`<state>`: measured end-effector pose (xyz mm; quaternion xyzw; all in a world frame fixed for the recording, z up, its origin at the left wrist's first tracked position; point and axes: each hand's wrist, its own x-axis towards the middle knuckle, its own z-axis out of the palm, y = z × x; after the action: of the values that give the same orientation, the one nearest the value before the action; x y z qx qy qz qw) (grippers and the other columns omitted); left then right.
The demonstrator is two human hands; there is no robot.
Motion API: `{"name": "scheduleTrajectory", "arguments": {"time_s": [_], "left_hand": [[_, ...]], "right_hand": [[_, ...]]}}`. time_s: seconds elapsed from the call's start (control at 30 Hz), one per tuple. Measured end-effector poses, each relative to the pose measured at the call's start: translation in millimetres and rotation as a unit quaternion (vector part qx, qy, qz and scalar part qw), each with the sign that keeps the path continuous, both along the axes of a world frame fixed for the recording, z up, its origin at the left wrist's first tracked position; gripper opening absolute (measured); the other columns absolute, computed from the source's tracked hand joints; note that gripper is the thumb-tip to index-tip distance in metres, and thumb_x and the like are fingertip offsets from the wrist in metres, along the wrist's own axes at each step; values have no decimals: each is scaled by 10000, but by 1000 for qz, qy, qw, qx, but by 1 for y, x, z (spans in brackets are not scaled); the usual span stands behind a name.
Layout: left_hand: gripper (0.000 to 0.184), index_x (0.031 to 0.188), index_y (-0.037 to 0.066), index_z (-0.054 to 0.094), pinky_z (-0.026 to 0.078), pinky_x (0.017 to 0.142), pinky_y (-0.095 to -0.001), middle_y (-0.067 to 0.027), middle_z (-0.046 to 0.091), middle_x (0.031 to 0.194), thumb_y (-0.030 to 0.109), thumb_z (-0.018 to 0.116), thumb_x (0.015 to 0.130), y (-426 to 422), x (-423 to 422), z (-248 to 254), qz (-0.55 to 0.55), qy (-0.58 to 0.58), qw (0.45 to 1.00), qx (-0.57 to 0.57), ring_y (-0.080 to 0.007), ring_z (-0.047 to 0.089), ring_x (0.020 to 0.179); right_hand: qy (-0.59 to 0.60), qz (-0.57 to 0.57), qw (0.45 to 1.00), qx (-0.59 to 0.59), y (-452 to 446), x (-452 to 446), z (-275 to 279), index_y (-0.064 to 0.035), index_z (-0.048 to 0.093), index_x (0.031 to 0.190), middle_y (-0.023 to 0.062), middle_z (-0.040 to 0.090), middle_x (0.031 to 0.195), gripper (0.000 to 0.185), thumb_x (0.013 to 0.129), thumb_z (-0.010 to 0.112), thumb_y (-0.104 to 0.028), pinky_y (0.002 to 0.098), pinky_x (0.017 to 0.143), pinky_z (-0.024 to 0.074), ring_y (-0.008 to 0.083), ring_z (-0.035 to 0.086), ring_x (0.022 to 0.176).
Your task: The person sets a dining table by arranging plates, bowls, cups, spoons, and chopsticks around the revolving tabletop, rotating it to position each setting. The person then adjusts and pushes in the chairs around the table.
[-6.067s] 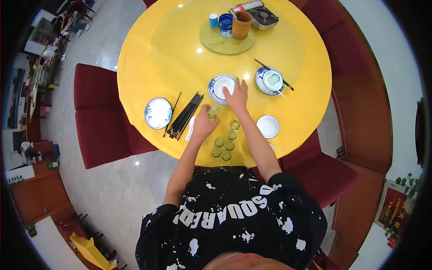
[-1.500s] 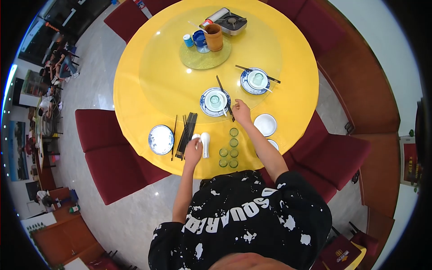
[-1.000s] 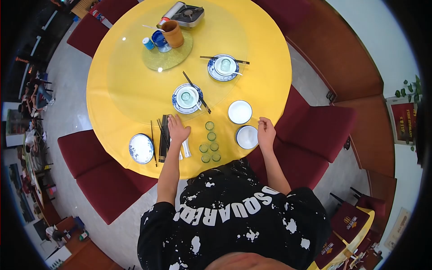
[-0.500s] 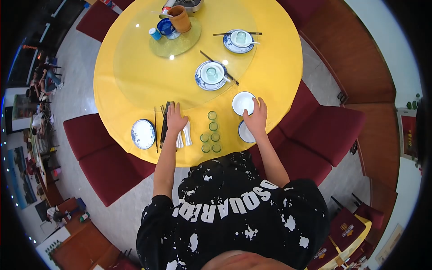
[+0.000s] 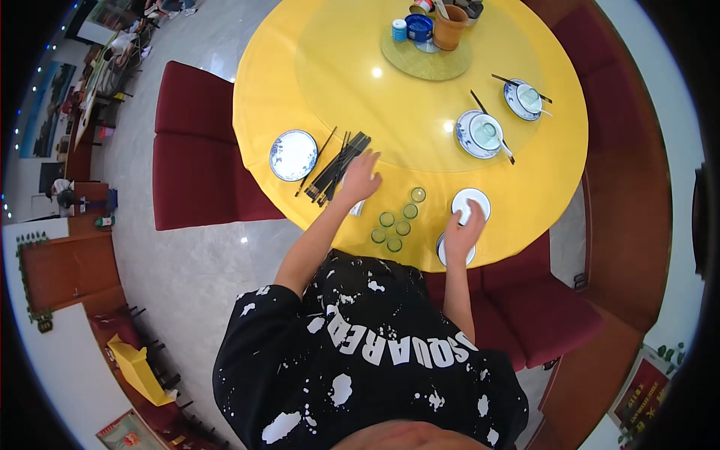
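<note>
My left hand is above the right side of a bundle of black chopsticks, its fingers apart. It partly covers white spoons beside the bundle. My right hand reaches over the near side of a white bowl, thumb and fingers apart; whether they touch the bowl I cannot tell. Under my right wrist lies a blue-rimmed plate, partly hidden. Several small green-tinted glasses stand between my hands. Left of the chopsticks is a blue-patterned plate.
Two place settings, a nearer one and a farther one, sit on the glass turntable. A brown pot and a blue container stand at its middle. Dark red chairs surround the yellow table.
The view has turned left, shifting the table rightward in it. My left hand has moved nearer the spoons. My right hand's fingers have left the bowl's right rim and are over its near side.
</note>
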<state>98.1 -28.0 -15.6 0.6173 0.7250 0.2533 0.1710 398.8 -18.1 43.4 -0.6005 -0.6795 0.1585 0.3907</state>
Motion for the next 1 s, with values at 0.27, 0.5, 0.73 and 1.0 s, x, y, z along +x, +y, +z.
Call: {"name": "scheduleTrajectory", "arguments": {"time_s": [0.27,0.5,0.73,1.0], "left_hand": [[591,1384,24,444,367,1091,-421,-221,460,1420,93,582,813,-89,-165,-9,398,-25,915,57,-371,457,1292],[662,1453,16,352,339,1106,-390,-185,417,1462,46,556,824,-104,-194,-49,434,-416,797,54,-318,431,1319],[684,1504,16,287,331,1112,-368,-162,391,1488,-16,506,857,-121,-176,-39,382,-468,787,124,-272,420,1335],[584,1454,-13,351,371,1059,-346,-146,478,1388,-43,478,885,-41,-84,-33,242,-569,783,65,-237,478,1253]], "right_hand": [[214,281,868,-349,-13,-234,-62,2,538,1281,244,627,1148,487,835,641,-165,416,925,497,370,612,1091],[-1,261,885,-386,-18,-362,-76,67,388,1388,307,589,1167,672,816,607,-210,442,933,496,419,602,1089],[120,202,895,-379,-27,-362,-93,22,491,1322,279,658,1037,540,833,582,-187,479,873,500,422,635,998],[195,-43,945,-258,26,-257,-124,-77,620,1240,214,679,1098,365,897,498,-83,418,882,510,364,655,1009]]}}
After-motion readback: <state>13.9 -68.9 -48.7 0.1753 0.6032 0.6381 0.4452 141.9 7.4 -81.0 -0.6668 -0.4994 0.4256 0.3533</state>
